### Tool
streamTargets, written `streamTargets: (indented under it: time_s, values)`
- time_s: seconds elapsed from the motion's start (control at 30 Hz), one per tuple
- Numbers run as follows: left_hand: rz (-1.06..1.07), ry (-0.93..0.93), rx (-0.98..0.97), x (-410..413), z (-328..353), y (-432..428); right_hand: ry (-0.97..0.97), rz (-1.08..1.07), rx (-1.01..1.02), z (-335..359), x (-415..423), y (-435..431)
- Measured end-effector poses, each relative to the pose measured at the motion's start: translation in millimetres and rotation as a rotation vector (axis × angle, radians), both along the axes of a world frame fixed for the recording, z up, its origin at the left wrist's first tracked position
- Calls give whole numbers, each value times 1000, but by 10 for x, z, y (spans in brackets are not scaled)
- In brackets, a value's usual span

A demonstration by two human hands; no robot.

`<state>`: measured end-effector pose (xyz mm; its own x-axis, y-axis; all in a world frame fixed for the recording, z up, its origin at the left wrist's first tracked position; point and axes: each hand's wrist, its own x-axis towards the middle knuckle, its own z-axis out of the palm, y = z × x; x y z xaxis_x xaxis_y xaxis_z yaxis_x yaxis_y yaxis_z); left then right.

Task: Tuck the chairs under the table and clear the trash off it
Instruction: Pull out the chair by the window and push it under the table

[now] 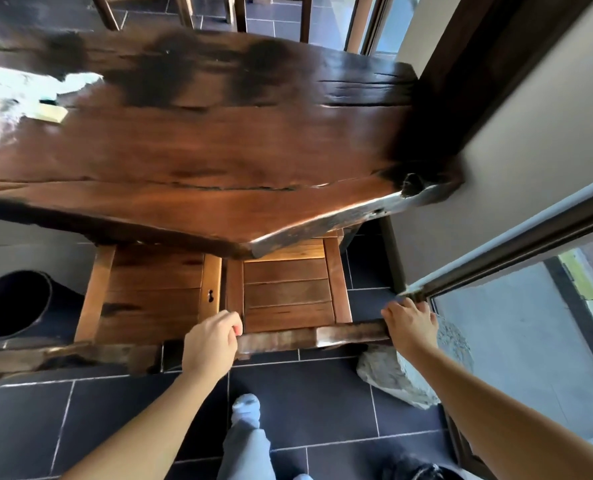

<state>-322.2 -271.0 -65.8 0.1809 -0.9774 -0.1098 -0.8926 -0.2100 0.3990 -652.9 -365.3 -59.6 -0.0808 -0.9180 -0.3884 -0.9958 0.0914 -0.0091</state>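
The left hand (212,341) and right hand (409,323) are curled around the two ends of the back of a chair (288,296), whose seat lies partly under the table (219,150) at 6 o'clock. A second chair (149,296) stands just beside it at 7 o'clock. Trash (14,95) lies on the table at 10 o'clock, and a bin (11,303) stands at 8 o'clock.

The left hand (212,341) and the right hand (409,323) grip the chair (288,296) back at 6 o'clock, seat partly under the table (219,140); trash (18,88) lies at 10 o'clock.
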Motion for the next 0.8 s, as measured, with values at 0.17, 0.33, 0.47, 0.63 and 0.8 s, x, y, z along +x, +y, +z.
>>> streamTargets:
  time_s: [0.17, 0.33, 0.47, 0.63, 0.8]
  values:
    - [-20, 8, 24, 141, 12, -49, -35, -86, 33, 46, 156, -39]
    - [-208, -74, 179, 225, -15, -109, 16, -154, 202, 205, 274, -5]
    - [-361, -48, 462, 362, -13, -212, 105, -86, 205, 239, 263, 117]
    - [-383, 0, 557, 414, 2, -234, 11, -146, 228, 239, 301, 142]
    - [-378, 15, 648, 371, 9, -312, 223, -137, 332, 269, 504, 190]
